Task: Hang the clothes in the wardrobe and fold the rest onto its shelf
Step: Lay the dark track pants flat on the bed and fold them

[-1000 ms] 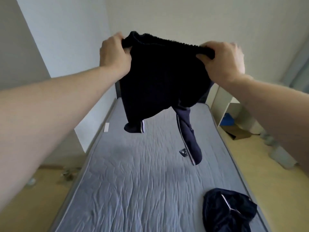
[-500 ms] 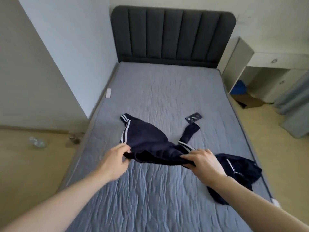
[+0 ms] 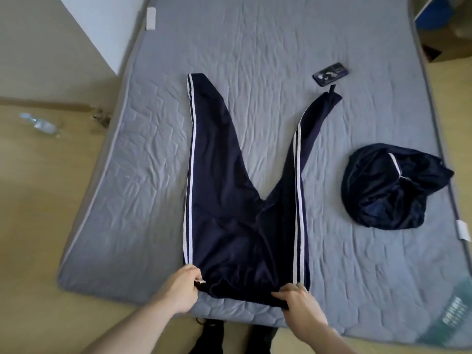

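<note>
Beneath you the grey quilted mattress fills most of the view, its near edge running just above your feet, with pale wooden floor showing on both sides. Spread flat on it, a little left of centre, are the navy track trousers, white stripes running down each outer seam; the two legs splay away from you in a V, the left leg reaching further up the bed than the right, and the waistband lies at the near edge of the mattress, directly under your hands. To the right of the trousers and well apart from them sits a crumpled navy garment with a short white stripe showing, close to the mattress's right edge. Your left hand is at the left corner of the waistband, fingers curled in and pinching the fabric there beside the striped seam. Your right hand is at the right corner, thumb and fingers closed on the waistband edge just below the end of the right stripe. Both hands are level with each other, with the waistband stretched between them. Beyond the end of the right trouser leg, just beside its cuff, a dark phone lies on the mattress.
</note>
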Demonstrator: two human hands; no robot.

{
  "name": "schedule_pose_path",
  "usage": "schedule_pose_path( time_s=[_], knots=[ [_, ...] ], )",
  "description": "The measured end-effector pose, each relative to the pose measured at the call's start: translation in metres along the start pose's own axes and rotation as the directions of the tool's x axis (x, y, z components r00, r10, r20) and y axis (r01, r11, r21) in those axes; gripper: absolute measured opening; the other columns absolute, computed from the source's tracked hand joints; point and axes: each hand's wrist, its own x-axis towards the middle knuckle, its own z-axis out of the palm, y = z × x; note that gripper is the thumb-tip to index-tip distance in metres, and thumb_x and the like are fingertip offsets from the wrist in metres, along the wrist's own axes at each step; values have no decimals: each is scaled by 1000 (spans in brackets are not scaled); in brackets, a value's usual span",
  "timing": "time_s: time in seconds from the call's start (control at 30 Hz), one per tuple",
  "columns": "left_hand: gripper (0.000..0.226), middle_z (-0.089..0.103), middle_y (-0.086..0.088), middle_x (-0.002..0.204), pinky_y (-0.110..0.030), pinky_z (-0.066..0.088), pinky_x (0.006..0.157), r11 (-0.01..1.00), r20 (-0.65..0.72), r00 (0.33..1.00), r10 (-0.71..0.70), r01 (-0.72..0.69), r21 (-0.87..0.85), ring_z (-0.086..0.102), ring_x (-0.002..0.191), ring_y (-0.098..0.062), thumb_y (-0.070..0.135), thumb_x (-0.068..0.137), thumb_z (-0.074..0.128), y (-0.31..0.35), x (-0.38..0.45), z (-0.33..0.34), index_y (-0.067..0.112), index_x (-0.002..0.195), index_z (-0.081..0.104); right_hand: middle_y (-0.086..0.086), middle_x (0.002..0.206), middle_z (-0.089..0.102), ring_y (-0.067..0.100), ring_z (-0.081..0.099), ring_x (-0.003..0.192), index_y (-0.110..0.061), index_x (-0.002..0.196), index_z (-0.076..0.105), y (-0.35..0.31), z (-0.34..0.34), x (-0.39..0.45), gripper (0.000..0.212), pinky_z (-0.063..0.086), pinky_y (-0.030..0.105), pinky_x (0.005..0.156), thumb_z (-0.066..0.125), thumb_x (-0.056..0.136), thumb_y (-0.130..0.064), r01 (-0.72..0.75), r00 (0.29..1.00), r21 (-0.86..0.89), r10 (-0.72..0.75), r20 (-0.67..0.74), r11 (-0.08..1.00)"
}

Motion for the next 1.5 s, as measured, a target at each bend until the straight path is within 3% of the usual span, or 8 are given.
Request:
schedule_pose_path(
  time_s=[0.23, 0.73, 0.9, 1.03, 1.13, 1.27, 1.4, 1.5],
  knots=[
    [13, 49, 12, 117, -36, 50, 91, 979, 240, 958, -156, 117, 168, 61, 102, -20, 20, 83, 52, -23, 15, 38, 29, 91, 56, -4, 113, 69, 25, 63, 120, -36, 108, 72, 2, 34, 20, 34, 48, 27, 85, 52, 90, -15, -176, 935, 107, 132, 330, 979],
    [39, 35, 9, 148, -34, 50, 94, 986, -42, 991, 128, -123, 109, 49, 125, -17, 23, 93, 60, 67, 169, -33, 23, 132, 57, 8, 154, 45, 28, 48, 138, -10, 155, 32, 35, -88, 173, 83, 46, 43, 109, 72, 91, -47, -328, 785, 700, 595, -171, 634],
    [52, 21, 6, 159, -36, 52, 93, 971, -125, 973, 194, -172, 166, 40, 135, -20, 21, 92, 62, 90, 216, -43, 22, 142, 48, 6, 144, 55, 28, 56, 131, -8, 150, 43, 51, -77, 209, 78, 48, 39, 101, 72, 90, -51, -398, 726, 770, 684, -67, 499],
    [60, 19, 3, 162, -36, 50, 95, 962, -158, 964, 214, -180, 204, 36, 139, -23, 18, 90, 64, 103, 241, -51, 20, 147, 44, 4, 78, 68, 33, 68, 86, -11, 84, 66, 76, -59, 202, 33, 53, 36, 77, 55, 100, -38, -342, 600, 863, 793, -103, 370],
    [65, 16, 0, 164, -37, 49, 98, 956, -140, 967, 213, -176, 237, 32, 143, -26, 19, 90, 64, 112, 255, -58, 18, 150, 39, 16, 90, 71, 40, 67, 92, -10, 86, 66, 103, -45, 180, 37, 55, 44, 88, 47, 102, -38, -393, 479, 896, 878, 8, 206],
    [77, 5, -4, 169, -41, 44, 106, 947, -103, 978, 184, -149, 284, 20, 150, -30, 27, 89, 68, 127, 279, -68, 18, 156, 30, 22, 100, 71, 42, 68, 93, 2, 102, 69, 139, -43, 168, 42, 58, 50, 91, 51, 102, -36, -556, 501, 827, 828, 252, 85],
    [103, -18, -1, 169, -60, 29, 119, 965, -59, 996, 60, -42, 260, -3, 156, -39, 40, 86, 73, 144, 309, -79, 25, 163, 6, 18, 101, 72, 29, 66, 77, -2, 98, 68, 150, -70, 171, 21, 59, 39, 80, 53, 90, -16, -644, 542, 713, 823, 169, 277],
    [124, -28, 5, 167, -67, 28, 118, 982, -5, 997, -71, 70, 173, -10, 156, -42, 55, 80, 81, 149, 332, -79, 34, 162, -10, 20, 133, 56, 40, 57, 118, -2, 131, 53, 142, -108, 199, 49, 46, 46, 105, 60, 83, -11, -480, 548, 777, 831, -98, 408]
  ],
)
